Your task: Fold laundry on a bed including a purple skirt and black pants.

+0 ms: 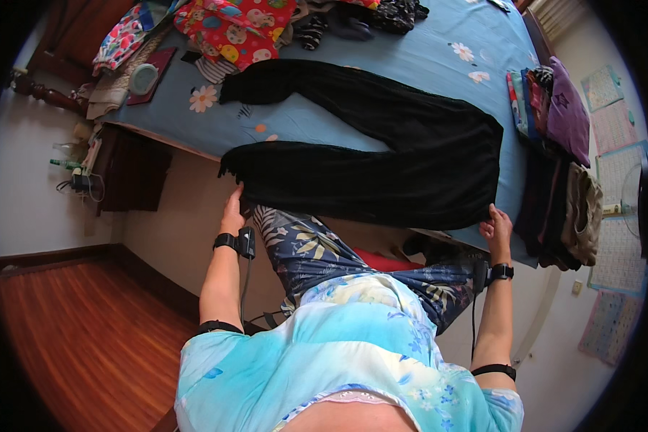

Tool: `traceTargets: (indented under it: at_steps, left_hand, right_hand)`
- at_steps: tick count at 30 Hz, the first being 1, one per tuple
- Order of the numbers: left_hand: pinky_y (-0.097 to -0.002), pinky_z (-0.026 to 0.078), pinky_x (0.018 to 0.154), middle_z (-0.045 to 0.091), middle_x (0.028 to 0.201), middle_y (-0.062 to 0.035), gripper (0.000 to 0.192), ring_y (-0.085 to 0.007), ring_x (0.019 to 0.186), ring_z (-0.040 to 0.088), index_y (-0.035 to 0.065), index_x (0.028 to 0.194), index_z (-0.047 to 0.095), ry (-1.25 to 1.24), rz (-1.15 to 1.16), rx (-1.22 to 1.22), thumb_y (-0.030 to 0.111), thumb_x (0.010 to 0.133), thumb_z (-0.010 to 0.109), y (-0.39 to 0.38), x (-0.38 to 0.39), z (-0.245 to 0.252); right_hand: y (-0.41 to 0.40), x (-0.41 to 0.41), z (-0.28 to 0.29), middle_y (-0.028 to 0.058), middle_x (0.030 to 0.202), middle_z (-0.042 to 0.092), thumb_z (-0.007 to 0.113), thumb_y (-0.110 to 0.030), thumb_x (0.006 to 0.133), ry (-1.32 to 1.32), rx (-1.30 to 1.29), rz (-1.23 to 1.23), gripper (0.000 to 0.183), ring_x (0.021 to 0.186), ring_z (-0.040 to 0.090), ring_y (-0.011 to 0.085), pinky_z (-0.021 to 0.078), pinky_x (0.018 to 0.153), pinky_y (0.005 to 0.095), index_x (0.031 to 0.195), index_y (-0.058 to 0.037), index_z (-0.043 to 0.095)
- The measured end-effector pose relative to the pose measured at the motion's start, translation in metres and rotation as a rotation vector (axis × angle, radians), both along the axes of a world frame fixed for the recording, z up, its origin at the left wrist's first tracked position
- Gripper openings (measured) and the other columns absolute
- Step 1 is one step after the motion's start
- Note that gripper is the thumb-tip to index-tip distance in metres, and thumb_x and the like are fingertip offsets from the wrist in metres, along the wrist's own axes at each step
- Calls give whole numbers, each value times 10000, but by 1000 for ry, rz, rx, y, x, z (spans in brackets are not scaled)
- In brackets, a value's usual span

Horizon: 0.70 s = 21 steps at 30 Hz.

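Observation:
A pair of black trousers (356, 178) lies spread flat over the near edge of the bed, its waist at the right and both legs pointing left, parted in a V. My left hand (233, 208) is at the hem of the nearer leg, its fingertips partly hidden by the cloth. At the near corner of the waist, my right hand (497, 224) pinches the fabric between thumb and curled fingers. The farther leg ends beside a striped cloth (216, 69).
A blue flowered sheet (432, 59) covers the bed. Red patterned clothes (237, 32) are heaped at the far left, near a round-lidded container (143, 79). Folded clothes stand in stacks at right, with a purple garment (568, 116) and beige trousers (580, 210). A dark nightstand (132, 173) is at left.

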State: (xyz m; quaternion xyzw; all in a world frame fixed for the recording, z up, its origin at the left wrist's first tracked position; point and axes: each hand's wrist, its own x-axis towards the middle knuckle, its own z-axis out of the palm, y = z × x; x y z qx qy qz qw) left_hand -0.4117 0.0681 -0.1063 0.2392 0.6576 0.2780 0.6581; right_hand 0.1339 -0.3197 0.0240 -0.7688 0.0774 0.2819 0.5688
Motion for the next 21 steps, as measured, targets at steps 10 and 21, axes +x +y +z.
traceTargets:
  at_steps: [10,21]
  left_hand:
    - [-304,470,628,604,755,3,117,-161,700,584,116,777,588,-275,81,282,154,856,665,33,-43,48]
    - [-218,387,498,554,719,49,184,-98,624,523,156,723,534,-32,6,415,134,823,688,29,-85,127]
  right_hand:
    - [-21,32,40,-25,642,539,669,-186,868,-8,333,-9,186,574,595,150,517,547,315,739,-159,538]
    - [-103,-6,53,-61,637,463,644,-167,876,121,175,-86,298,563,472,84,438,521,237,638,-161,465]
